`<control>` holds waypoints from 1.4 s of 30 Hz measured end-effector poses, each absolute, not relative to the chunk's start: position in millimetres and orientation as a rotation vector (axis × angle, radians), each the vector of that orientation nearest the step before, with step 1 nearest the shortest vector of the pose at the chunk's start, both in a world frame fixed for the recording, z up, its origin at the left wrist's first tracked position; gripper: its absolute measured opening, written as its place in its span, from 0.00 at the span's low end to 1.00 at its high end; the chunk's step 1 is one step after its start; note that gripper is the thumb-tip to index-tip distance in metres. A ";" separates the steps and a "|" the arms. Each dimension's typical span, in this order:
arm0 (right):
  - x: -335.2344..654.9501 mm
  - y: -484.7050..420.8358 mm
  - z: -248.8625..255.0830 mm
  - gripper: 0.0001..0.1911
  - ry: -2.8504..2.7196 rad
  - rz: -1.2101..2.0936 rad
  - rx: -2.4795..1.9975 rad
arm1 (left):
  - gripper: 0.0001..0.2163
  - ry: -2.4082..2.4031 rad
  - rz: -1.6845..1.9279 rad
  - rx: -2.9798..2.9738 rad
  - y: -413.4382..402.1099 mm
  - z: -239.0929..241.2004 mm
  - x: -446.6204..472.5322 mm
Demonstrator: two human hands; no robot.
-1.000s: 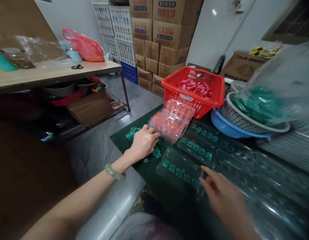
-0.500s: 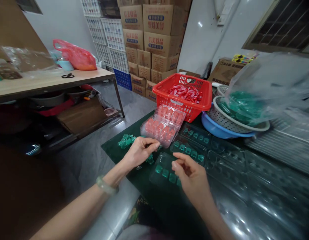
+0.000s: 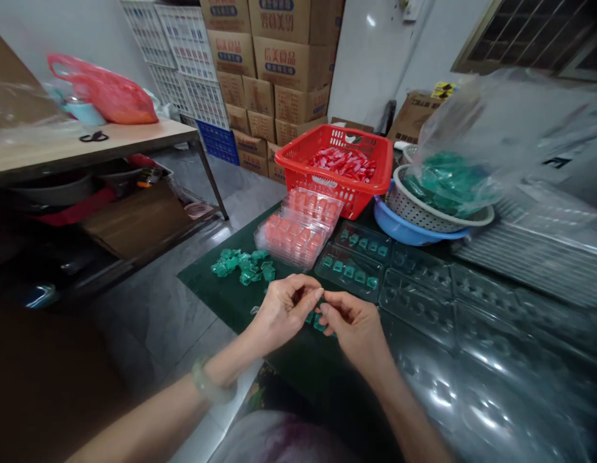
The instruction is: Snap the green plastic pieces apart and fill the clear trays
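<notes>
Together, both hands [image 3: 322,312] fingertip to fingertip, piece hidden.

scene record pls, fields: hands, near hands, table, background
hands: left hand and right hand fingertips together over a clear tray, pinching something too small to tell
near hands: loose green pieces; tray of green pieces
table: red-filled tray, red basket, colander in blue basin
background: boxes
</notes>
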State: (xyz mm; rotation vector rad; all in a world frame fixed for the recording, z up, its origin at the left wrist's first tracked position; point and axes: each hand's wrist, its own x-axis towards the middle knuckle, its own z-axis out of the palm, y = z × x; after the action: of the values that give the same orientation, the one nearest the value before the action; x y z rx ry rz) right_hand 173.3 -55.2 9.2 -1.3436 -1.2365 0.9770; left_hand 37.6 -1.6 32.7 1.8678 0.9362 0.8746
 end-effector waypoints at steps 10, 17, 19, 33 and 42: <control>175.9 -67.3 11.0 0.11 -1.543 0.305 -1.660 | 0.05 0.935 0.930 1.868 -12.3 22.3 50.5; 168.9 -73.0 0.9 0.10 -1.394 0.120 -1.614 | 0.05 0.935 0.967 1.334 -19.8 20.0 71.2; 169.3 -76.4 2.0 0.10 -1.423 0.071 -1.583 | 0.04 0.871 0.955 1.075 -21.7 18.1 74.5; 207.0 -173.2 -4.0 0.13 -1.517 0.481 -1.577 | 0.09 0.718 0.295 0.996 -69.9 5.5 80.3; 228.6 -176.3 6.2 0.06 -1.312 0.396 -1.679 | 0.11 0.661 0.182 1.127 -72.2 14.5 100.8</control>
State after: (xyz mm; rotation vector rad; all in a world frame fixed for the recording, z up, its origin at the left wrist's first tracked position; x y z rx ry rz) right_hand 228.6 -176.3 6.2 -1.6785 -1.3119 0.3964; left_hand 100.8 -72.2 14.5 1.1275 0.6606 0.1822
